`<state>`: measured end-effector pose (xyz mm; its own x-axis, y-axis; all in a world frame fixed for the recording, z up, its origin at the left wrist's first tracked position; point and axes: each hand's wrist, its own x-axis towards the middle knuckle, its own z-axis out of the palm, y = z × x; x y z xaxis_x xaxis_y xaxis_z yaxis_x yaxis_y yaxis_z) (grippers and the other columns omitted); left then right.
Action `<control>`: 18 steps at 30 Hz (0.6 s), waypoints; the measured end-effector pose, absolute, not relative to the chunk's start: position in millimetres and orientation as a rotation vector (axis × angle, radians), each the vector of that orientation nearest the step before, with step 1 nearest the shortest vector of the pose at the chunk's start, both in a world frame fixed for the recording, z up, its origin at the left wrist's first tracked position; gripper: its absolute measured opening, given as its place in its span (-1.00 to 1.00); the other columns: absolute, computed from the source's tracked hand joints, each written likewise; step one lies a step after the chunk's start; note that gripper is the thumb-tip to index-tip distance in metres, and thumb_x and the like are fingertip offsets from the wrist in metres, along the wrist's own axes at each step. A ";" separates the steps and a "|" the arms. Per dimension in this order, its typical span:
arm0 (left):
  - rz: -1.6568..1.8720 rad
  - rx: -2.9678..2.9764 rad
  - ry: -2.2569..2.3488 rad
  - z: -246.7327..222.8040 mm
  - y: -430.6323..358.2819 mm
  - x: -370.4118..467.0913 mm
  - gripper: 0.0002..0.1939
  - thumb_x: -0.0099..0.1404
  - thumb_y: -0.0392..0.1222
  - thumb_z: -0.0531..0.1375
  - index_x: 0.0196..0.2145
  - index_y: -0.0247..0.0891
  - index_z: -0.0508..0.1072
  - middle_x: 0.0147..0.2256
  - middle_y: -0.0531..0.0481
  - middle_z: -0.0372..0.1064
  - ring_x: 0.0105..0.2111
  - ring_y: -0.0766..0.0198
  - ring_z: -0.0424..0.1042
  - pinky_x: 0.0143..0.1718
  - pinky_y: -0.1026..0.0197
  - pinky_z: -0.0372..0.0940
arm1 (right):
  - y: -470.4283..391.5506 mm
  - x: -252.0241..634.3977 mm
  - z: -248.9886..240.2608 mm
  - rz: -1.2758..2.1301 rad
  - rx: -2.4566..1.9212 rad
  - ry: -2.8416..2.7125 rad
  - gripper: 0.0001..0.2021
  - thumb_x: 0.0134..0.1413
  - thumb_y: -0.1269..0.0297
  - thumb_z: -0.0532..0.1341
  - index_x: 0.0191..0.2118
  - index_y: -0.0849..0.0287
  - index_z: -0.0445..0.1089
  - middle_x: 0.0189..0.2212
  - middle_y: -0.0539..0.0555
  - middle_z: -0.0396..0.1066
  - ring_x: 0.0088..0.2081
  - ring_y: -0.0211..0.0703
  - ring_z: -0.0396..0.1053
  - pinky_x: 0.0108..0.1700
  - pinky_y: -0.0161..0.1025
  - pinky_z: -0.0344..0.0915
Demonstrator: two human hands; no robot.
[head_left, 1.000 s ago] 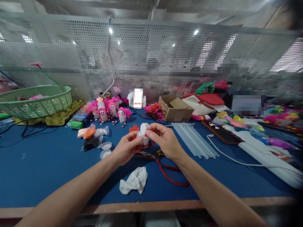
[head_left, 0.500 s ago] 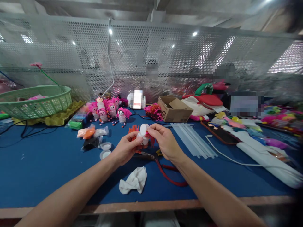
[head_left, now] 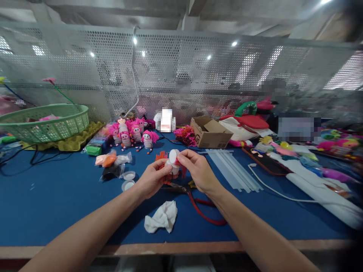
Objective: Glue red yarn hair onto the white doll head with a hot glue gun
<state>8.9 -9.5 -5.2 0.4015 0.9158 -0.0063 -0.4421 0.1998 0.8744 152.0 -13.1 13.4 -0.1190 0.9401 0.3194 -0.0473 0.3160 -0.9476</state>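
Above the middle of the table, my left hand [head_left: 154, 176] is closed around a small yarn-haired doll [head_left: 174, 170] with a white, bottle-like body. Orange yarn strands [head_left: 162, 155] stick out on its left side. A round white disc [head_left: 173, 156] stands tilted at its top. My right hand [head_left: 200, 170] pinches at the disc's right edge, with red-pink strands by the fingertips; how far the fingers grip the disc itself is hidden. Red-handled scissors [head_left: 195, 204] lie just below the hands. Nearer me is a crumpled white tissue [head_left: 162, 217].
Pink-haired dolls [head_left: 135, 132] stand at the back left, near a green basket [head_left: 56, 126]. Clay packets [head_left: 112, 162] and small white lids [head_left: 128, 185] lie left of my hands. A cardboard box [head_left: 211, 132], clear plastic strips [head_left: 232, 170] and a white cable [head_left: 272, 192] are to the right.
The whole view has shifted slightly. Both hands keep their hold on the doll in nearly the same pose.
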 end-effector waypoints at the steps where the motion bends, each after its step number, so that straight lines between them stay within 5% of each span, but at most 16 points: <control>1: 1.040 0.932 0.622 -5.3 -10.0 9.4 -0.60 -0.16 -0.10 0.35 -0.36 -0.36 0.44 -0.47 -0.06 0.41 -0.50 0.32 0.38 -0.45 0.30 0.20 | -13.3 151.7 13.0 1.074 -0.882 -1.411 -0.80 -0.05 0.14 0.17 -0.47 0.19 0.29 -0.58 -0.08 0.28 -0.54 -0.35 0.21 -0.48 -0.37 0.20; 10: 1.180 0.976 0.622 1.1 5.1 -2.8 -0.66 -0.10 -0.11 0.32 -0.35 -0.33 0.43 -0.47 -0.03 0.42 -0.51 0.32 0.41 -0.54 0.35 0.22 | 3.9 166.2 18.8 0.804 -0.941 -1.264 -0.84 -0.07 0.23 0.09 -0.40 0.19 0.32 -0.45 0.02 0.39 -0.35 -0.26 0.36 -0.24 -0.27 0.29; 18: 1.311 1.029 0.594 34.5 19.4 -23.7 -0.65 -0.13 -0.11 0.34 -0.38 -0.35 0.43 -0.48 -0.02 0.45 -0.47 0.27 0.44 -0.42 0.27 0.32 | 34.0 196.1 23.5 0.537 -1.281 -1.363 -0.67 -0.04 0.04 0.03 -0.35 0.21 0.34 -0.56 0.02 0.37 -0.44 -0.24 0.35 -0.33 -0.29 0.27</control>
<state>-23.7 19.4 34.5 0.2079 0.9602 0.1867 -0.4925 -0.0622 0.8681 196.1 34.0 23.5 0.2253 0.8869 0.4032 0.3732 0.3037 -0.8766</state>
